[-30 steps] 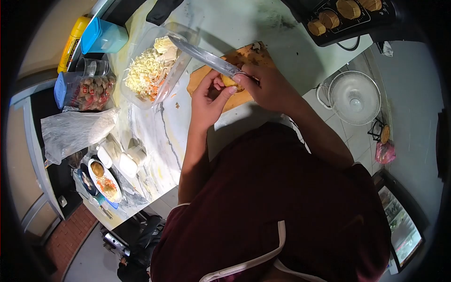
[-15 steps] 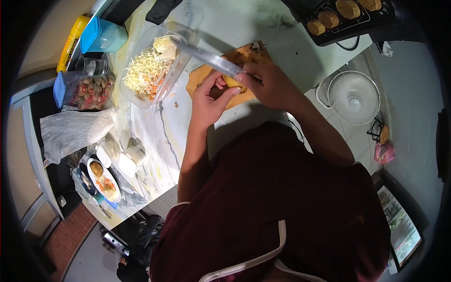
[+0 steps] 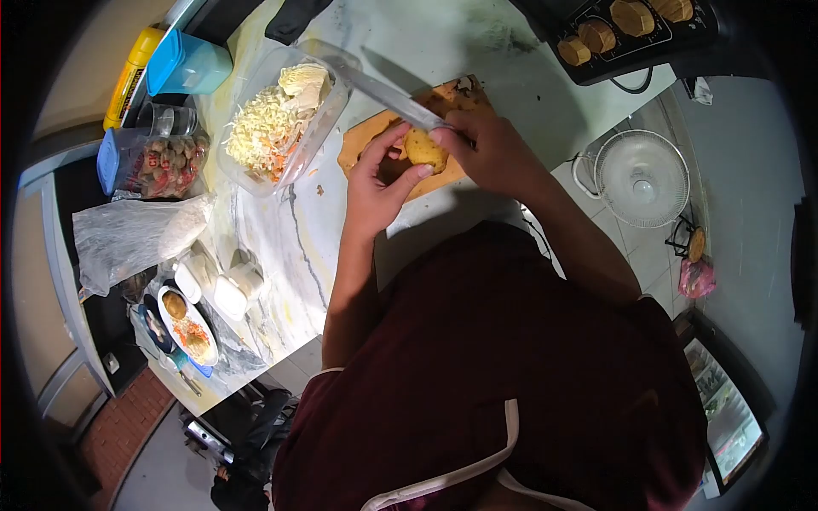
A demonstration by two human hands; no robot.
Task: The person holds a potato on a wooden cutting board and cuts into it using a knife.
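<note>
A yellowish peeled potato (image 3: 425, 152) is gripped in the fingers of my left hand (image 3: 381, 180), just above a wooden cutting board (image 3: 358, 145). My right hand (image 3: 490, 153) is closed round the handle of a large knife (image 3: 388, 96). The blade points up and to the left, its near part close to the potato. Dark peelings (image 3: 464, 88) lie on the board's far end. Left of the board stands a clear plastic container (image 3: 294, 170) holding shredded cabbage (image 3: 256, 128) and some orange shreds.
Along the left side are a blue-lidded tub (image 3: 183, 64), a bag of brown pieces (image 3: 166, 162), a plastic bag (image 3: 128, 243), white-lidded containers (image 3: 232, 296) and an oval plate (image 3: 207, 351) with food. A stove (image 3: 635, 34) stands far right, a strainer basket (image 3: 643, 179) below it.
The potato has turned in my left hand, so more of its yellow surface shows. The knife has shifted slightly right and down with my right hand.
</note>
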